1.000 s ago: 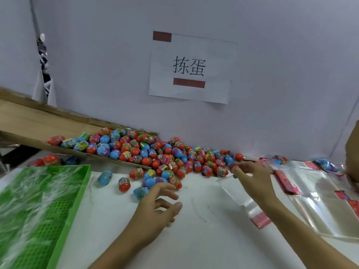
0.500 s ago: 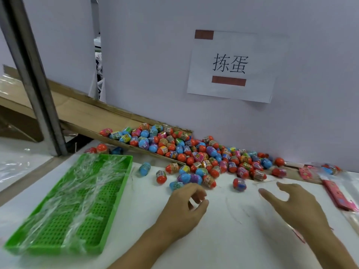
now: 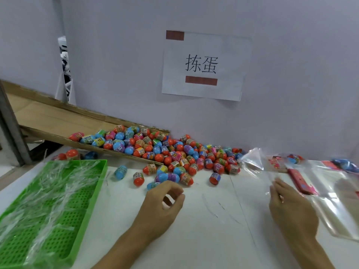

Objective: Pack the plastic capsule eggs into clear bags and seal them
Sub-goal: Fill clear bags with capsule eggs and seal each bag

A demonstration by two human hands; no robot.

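Note:
A heap of plastic capsule eggs (image 3: 174, 152), orange, blue, purple and green, spills from a cardboard chute (image 3: 58, 117) onto the white table. Single eggs lie in front of it, among them a blue one (image 3: 120, 171) and an orange one (image 3: 138, 178). My left hand (image 3: 163, 206) hovers just before the front eggs, fingers loosely curled, holding nothing. My right hand (image 3: 291, 208) is at the right, its fingertips pinching the lower edge of a clear bag (image 3: 252, 162) that stands up off the table.
A green perforated tray (image 3: 64, 239) with clear film over it sits at the left. Flat clear bags (image 3: 340, 200) with red header strips (image 3: 299, 181) lie at the right, a few eggs behind them. A paper sign (image 3: 204, 65) hangs on the wall. A metal post (image 3: 9, 123) stands far left.
My right hand went from spread and bare over the table to pinching a clear bag that now stands up. My left hand stayed by the front eggs. The view swung left, then back.

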